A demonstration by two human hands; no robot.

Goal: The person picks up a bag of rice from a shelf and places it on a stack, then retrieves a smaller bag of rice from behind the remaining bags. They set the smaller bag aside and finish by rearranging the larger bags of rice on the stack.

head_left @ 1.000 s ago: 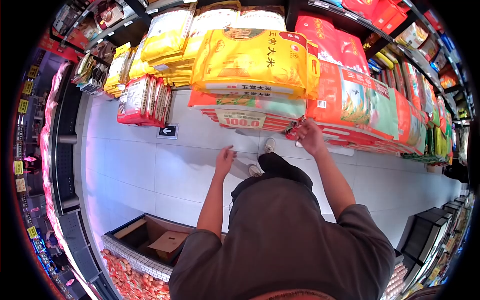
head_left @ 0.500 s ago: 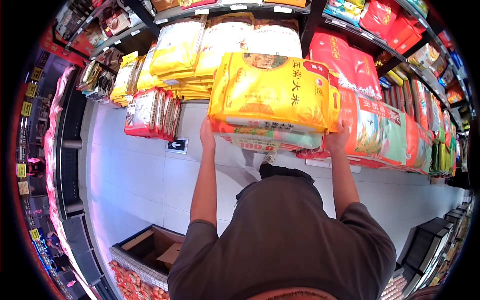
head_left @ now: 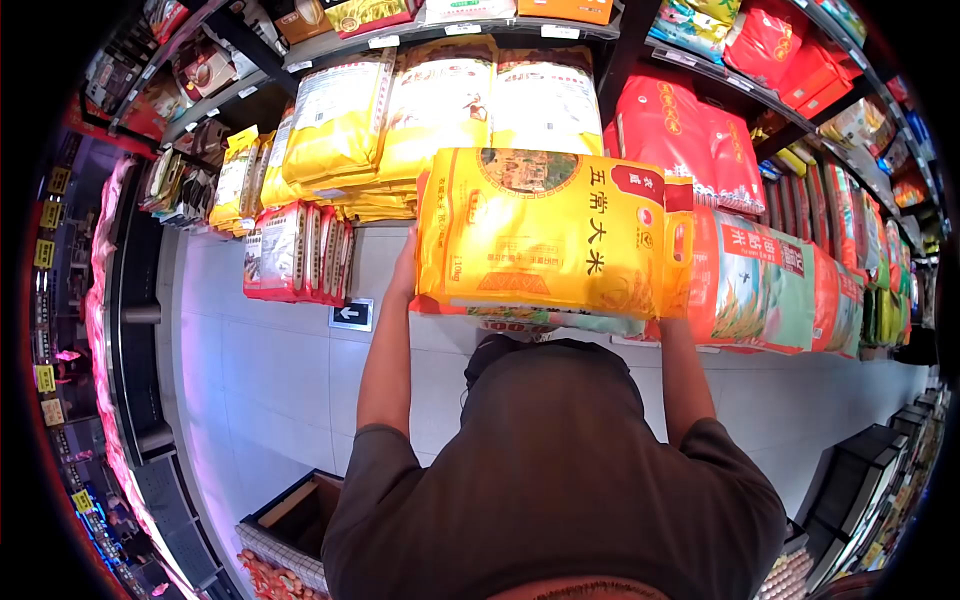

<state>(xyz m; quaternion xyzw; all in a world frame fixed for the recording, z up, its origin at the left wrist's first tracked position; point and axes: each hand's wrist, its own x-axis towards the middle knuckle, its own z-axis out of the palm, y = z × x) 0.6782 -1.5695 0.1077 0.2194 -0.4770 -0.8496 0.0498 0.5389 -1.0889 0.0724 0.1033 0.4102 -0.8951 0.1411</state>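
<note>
A large yellow bag of rice [head_left: 540,235] lies flat in front of my body, held at its two ends. My left hand [head_left: 404,266] grips its left end, with the fingers mostly hidden behind the edge. At the lower right corner, near the cut-out carry handle, my right hand [head_left: 673,324] has hold of the bag, its fingers tucked underneath. Beneath the bag, part of a pale green and red bag [head_left: 600,322] and a price sign [head_left: 515,326] peek out.
Yellow-and-white rice bags [head_left: 435,105] are stacked behind, red bags [head_left: 690,135] to their right. Orange-green bags [head_left: 755,275] stand at right. Small red-and-white packs [head_left: 297,250] sit at left. A box-like bin [head_left: 295,515] is beside me at lower left.
The yellow bag of rice has come closer to my body, both hands moving with it. It now covers more of the bag and price sign below. The view has shifted slightly.
</note>
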